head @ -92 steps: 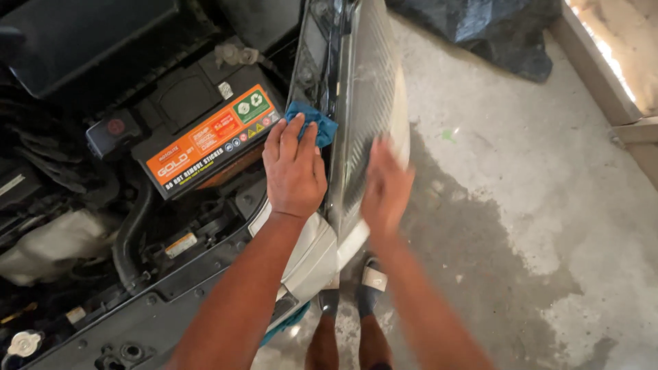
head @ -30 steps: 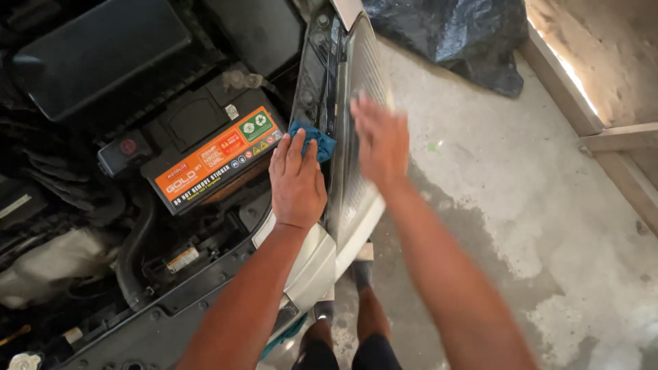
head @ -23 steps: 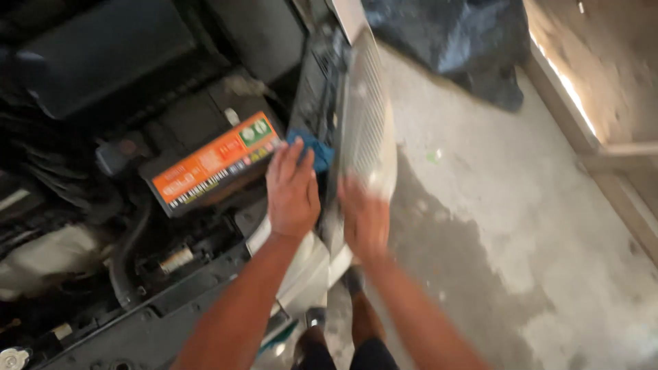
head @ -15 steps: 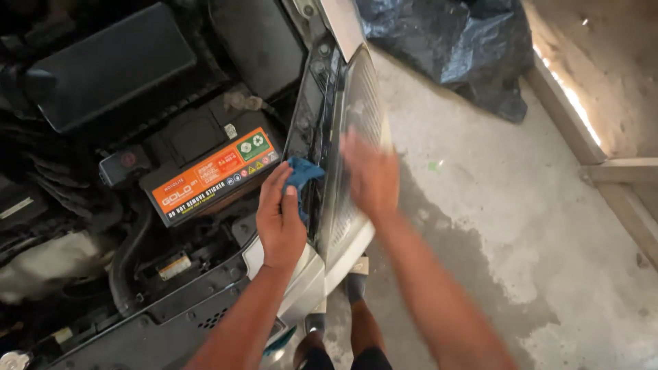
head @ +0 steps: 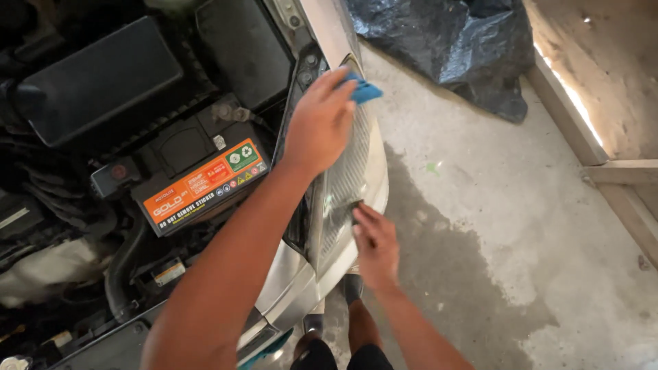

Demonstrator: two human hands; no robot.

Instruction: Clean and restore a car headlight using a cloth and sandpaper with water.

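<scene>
Headlight (head: 346, 171) first. Where, exactly?

Fitted at the front corner of the car, above the silver bumper (head: 288, 288), with the ribbed lens turned toward the concrete floor (head: 493, 226). Just beside the open engine bay, near the battery (head: 205, 181) with the orange label.

And the left hand (head: 321, 123)?

Up at the top end of the lens. Grip clenched on a small blue cloth (head: 365, 90), pinched under the fingertips and pressed to the upper edge of the lamp.

Right hand (head: 375, 243)?

Lower down, at the bottom corner of the same lens. Grip released: fingers straight and flat against the glass, holding nothing. Looks like bracing rather than wiping.

How far along, then?

Midway at a guess, no more than that. Cloth on the lens and working at the far end, so wiping well under way. Slight sheen on the lower part near the right fingers, possibly wiped or damp already. Ribbed middle dull and greyish, so probably not done. Hard to call under this glare.

Anything on the ground worth noting?

Dark damp patch (head: 439, 274) on the floor right below the lamp, which hints at water used. Crumpled black plastic sheet (head: 452, 48) farther off, well apart from both hands, and a wooden frame (head: 617, 171) along the wall. No bucket, bottle or second cloth in view.

Left to do, judged from all that?

Middle band of the lens and likely a last pass over the whole face.
</scene>
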